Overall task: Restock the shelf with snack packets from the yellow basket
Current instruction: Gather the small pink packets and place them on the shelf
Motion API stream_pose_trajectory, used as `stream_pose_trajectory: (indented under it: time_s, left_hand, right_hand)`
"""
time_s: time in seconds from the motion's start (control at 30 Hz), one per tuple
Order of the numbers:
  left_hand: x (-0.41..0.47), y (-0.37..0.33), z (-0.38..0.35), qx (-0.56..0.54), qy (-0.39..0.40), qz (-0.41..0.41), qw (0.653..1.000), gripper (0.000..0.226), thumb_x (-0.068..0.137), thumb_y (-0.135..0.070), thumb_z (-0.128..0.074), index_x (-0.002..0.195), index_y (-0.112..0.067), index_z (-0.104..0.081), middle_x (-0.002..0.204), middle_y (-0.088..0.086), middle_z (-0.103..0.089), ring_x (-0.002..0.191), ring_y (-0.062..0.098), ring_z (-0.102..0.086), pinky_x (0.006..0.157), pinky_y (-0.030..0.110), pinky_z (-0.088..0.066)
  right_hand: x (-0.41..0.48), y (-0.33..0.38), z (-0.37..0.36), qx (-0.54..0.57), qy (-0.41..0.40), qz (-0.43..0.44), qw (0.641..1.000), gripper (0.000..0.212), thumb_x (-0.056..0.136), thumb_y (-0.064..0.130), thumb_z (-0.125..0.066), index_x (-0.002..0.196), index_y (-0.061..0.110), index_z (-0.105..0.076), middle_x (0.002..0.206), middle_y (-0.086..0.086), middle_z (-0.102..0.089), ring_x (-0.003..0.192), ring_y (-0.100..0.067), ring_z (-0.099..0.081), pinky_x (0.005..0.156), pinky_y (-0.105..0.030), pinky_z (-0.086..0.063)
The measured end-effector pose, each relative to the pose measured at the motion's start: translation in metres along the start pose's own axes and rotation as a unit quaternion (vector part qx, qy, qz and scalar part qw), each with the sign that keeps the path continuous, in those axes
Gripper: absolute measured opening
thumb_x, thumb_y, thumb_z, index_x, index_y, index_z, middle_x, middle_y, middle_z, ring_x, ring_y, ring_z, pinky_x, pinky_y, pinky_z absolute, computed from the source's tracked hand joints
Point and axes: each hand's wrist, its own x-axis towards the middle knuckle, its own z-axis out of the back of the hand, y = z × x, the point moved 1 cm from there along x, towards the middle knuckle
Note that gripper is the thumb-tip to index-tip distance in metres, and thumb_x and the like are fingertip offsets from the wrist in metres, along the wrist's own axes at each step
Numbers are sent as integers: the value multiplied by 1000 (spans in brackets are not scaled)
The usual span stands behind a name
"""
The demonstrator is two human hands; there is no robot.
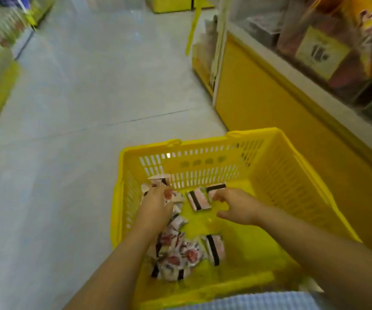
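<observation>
yellow basket [292,166]: 1 | hands [156,204] [236,206]: 2 | snack packets [180,256]: heap, count unclear

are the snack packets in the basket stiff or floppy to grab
Probably floppy and light: the snack packets lie crumpled in a loose heap in the yellow basket. Their film may be slippery, so heaped ones could slide apart. Flat ones by the far wall seem unlikely to roll.

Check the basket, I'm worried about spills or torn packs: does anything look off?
Nothing stands out. The snack packets lie jumbled but inside the yellow basket, none visibly torn or on the floor. The left hand grips some; the right hand reaches for another.
</observation>
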Motion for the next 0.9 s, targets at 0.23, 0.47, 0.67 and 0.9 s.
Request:
stream_pose_trajectory:
  time_s: [0.23,0.47,0.67,0.9]
  left_hand:
    - [42,19,-44,113,-30,78,990,60,86,-23,-64,140,-24,-38,145,6,-27,131,30,-35,101,45,-44]
    - [53,28,-56,164,-60,66,982,58,84,-30,-68,135,-28,-40,130,8,-34,108,33,-52,80,46,-54]
    - [46,17,-69,192,-20,-16,981,60,89,-40,-62,142,-24,-37,141,1,-46,134,22,-35,98,38,-42]
    - [44,-8,-75,18,72,-69,995,56,86,-39,-66,136,-34,-43,132,-6,-52,122,12,-44,88,23,-42]
  right_hand:
    - [81,-42,-43,-34,3,-7,999,63,92,26,-58,148,21,-30,150,-7,-31,135,-28,-32,107,-36,-36]
    - [112,-61,-74,-148,-8,13,989,64,97,22,-46,151,31,-13,154,-6,-20,142,-31,-17,108,-46,-32]
    - [104,-83,-75,-154,-1,-52,987,51,84,35,-65,129,25,-43,125,-8,-47,118,-28,-45,88,-36,-42]
    - [87,-108,-35,468,-28,-187,863,37,92,7,-55,128,14,-50,91,-12,-62,72,-23,-59,64,-29,-45]
